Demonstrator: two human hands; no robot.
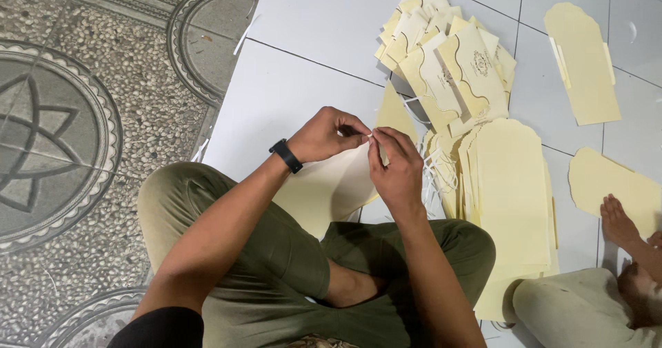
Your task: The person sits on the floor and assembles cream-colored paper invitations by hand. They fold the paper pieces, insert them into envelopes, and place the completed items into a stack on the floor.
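Two hands meet over the lap in the head view, above a cream card point(324, 189) that lies on the knees and the white floor point(303, 93). The left hand point(329, 136), with a black watch point(285, 156) on its wrist, pinches a thin white strip point(372, 135) at its tip between thumb and forefinger. The right hand point(396, 169) meets it from the other side, fingers pressed together on the same strip; a short pale piece shows below the thumb, though it is too small to tell whether it is tape backing or part of the card.

The strip looks feather-light, limp and probably sticky, so it is best taken at its very end with the fingertips, as both hands do. The card is thin, light and stiff enough to hold its shape, yet it would crease easily; its edges are the place to grip. It is plain pale yellow with a scalloped, arched outline.

Just right of the hands stands a stack point(514, 189) of matching cards, with loose white strips point(434, 176) curling beside it. Farther off lies a fanned heap point(448, 58) of folded cards bearing a small dark ornament. Single cards point(586, 62) rest apart on the tiles. At lower right another person's foot point(617, 220) rests on one card. Patterned pebble paving point(83, 134) borders the floor on the left.
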